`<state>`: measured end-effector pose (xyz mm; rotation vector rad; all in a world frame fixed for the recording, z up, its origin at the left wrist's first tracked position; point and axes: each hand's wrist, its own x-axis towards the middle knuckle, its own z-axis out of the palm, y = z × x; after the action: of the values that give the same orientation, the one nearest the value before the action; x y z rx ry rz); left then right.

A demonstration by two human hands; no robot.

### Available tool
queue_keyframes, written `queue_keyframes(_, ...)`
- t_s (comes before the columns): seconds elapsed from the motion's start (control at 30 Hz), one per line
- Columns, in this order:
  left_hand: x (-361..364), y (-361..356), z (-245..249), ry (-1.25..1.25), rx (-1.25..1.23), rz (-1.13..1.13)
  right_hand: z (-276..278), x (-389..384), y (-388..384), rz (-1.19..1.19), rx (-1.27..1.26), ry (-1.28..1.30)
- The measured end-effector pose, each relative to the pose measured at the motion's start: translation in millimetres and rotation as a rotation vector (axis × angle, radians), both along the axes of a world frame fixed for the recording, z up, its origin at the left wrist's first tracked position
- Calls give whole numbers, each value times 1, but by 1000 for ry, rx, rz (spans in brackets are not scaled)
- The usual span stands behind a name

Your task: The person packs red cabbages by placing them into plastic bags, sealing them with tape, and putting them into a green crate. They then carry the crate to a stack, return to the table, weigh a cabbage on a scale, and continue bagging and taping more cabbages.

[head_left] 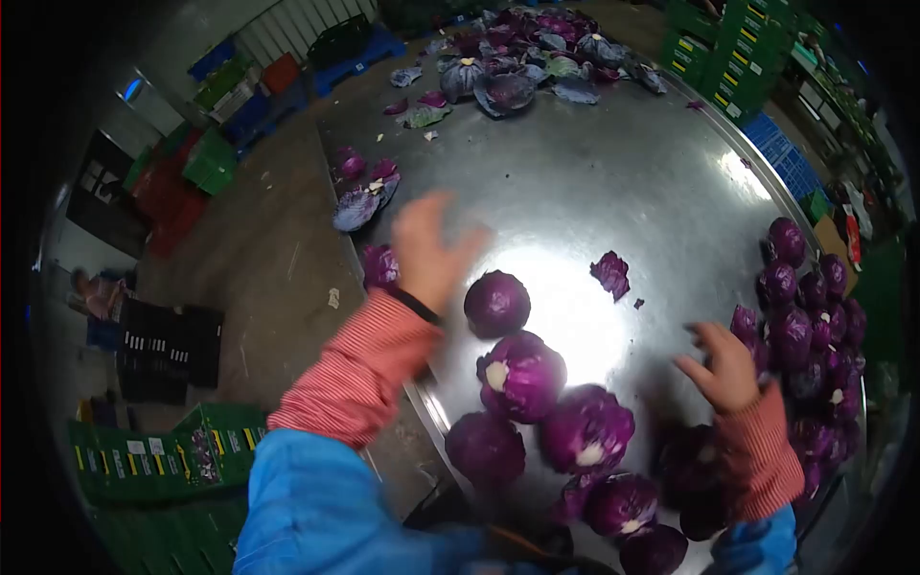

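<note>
My left hand (pixel 433 251), smeared a little by motion, is raised over the left edge of the steel table (pixel 460 177). Its fingers are apart and it holds nothing. Just below and right of it sits a round red cabbage (pixel 497 303). Another red cabbage (pixel 522 377) shows its pale cut stem, with more cabbages (pixel 586 428) close by. My right hand (pixel 724 369) is open, thumb and fingers spread, above the table's right side. Beside it are red cabbages (pixel 789 335) in a packed group. A loose purple leaf (pixel 610 275) lies between the hands.
A heap of stripped leaves (pixel 508 91) covers the table's far end. More leaves (pixel 359 203) lie along the left edge. Green crates (pixel 733 57) are stacked at the far right, and other green crates (pixel 153 465) stand at lower left. A person (pixel 99 292) is visible at far left.
</note>
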<state>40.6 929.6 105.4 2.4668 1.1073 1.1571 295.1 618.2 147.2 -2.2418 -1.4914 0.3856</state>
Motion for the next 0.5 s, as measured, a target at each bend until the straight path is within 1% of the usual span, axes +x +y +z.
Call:
queue_keyframes(0.03, -27, 27, -5, 30, -32, 166, -16, -6, 28, 87, 66, -2)
queue_keyframes(0.1, -71, 75, -50, 100, -304, 280, -35, -31, 94, 108, 59, 134)
queue_keyframes(0.13, -78, 78, -49, 171, -392, 220, -57, -37, 129, 163, 35, 137)
queue_keyframes(0.17, -86, 77, -48, 244, -482, 161, -58, -54, 162, 136, -99, 154)
queue_keyframes(0.2, -90, 76, -46, 317, -574, 98, -64, -67, 189, 140, -163, 215)
queue_keyframes(0.27, -89, 73, -40, 284, -615, 32, -87, -88, 225, 180, -252, 300)
queue_keyframes(0.3, -90, 69, -40, 269, -641, -1, -97, -96, 231, 220, -279, 326)
queue_keyframes(0.33, -90, 62, -42, 180, -752, -103, -105, -100, 228, 264, -263, 376)
queue_keyframes(0.37, -92, 53, -56, 178, -739, -165, -108, -103, 223, 303, -243, 423)
queue_keyframes(0.4, -91, 37, -72, 50, -910, -195, -107, -102, 218, 342, -217, 462)
queue_keyframes(0.43, -87, 17, -83, -78, -1076, -229, -102, -97, 210, 333, -243, 424)
queue_keyframes(0.5, -75, -39, -81, -160, -1256, -348, -93, -85, 179, 297, -302, 368)
